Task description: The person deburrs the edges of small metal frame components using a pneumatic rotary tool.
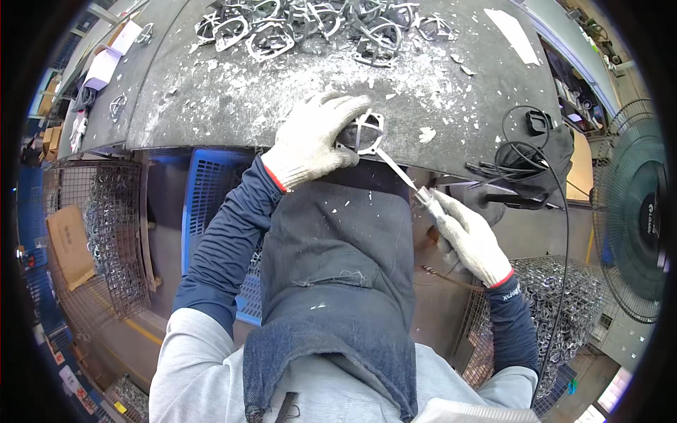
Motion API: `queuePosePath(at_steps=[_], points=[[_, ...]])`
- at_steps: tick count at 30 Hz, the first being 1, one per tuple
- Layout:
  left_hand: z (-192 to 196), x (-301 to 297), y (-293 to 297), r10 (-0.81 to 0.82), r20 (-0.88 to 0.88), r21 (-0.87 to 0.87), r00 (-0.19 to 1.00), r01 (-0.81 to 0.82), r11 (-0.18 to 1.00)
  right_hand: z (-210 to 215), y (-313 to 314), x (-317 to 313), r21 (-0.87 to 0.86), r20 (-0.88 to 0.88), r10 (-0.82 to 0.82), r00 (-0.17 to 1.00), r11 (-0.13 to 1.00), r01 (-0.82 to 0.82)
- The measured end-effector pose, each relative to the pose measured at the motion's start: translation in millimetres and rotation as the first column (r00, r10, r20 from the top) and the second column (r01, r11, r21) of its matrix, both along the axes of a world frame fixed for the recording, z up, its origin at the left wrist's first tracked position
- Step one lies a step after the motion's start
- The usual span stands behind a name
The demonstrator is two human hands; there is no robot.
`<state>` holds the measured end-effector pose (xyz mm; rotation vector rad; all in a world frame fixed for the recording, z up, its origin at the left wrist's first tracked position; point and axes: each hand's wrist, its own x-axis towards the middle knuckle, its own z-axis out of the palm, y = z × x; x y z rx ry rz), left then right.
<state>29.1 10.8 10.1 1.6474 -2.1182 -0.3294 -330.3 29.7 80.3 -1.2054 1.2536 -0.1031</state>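
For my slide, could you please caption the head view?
Gloved left hand steadies a metal bracket at the workbench edge; right hand works a file on it.

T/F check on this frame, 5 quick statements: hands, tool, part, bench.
1. Both hands wear white knit gloves. True: left hand and right hand are gloved.
2. The left hand holds a small grey metal frame casting at the near edge of the grey debris-strewn workbench. True.
3. The right hand is empty. False: it grips a slim metal file-like tool whose tip reaches the casting.
4. The bench's far end is bare. False: a heap of similar grey metal castings lies there.
5. A black mesh-guarded fan stands at the person's left. False: it is at the right.
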Motion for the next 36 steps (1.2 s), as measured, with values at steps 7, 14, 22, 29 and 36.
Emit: queuePosePath(at_steps=[7, 14, 22, 29, 36], points=[[-6.4, 3.5, -1.6, -0.020, -0.021, -0.031, 1.000, 0.019, 0.999, -19.6, -39.9, 7.1, -0.420, -0.198, 0.247, 0.948, 0.853, -0.310], [-11.7, -1.4, 0.3, 0.008, -0.047, -0.067, 0.999, -0.011, 0.998, -17.4, -20.8, 19.4, -0.312, -0.153, 0.277, 0.949, 0.898, -0.312], [-13.6, -6.7, 7.2, 0.031, -0.074, -0.176, 0.997, -0.044, 0.983, -38.7, 19.1, 19.5, -0.324, -0.069, 0.204, 0.977, 0.921, -0.215], [-14.6, -9.7, 9.8, 0.038, -0.067, -0.207, 0.997, -0.051, 0.977, -50.8, 14.8, 22.5, -0.683, -0.375, 0.128, 0.918, 0.631, -0.367], [-23.8, -10.6, 15.9, 0.012, -0.113, -0.245, 0.994, -0.040, 0.969, -23.7, 23.9, 30.8, 0.285, 0.154, -0.089, 0.984, 0.958, 0.042]])
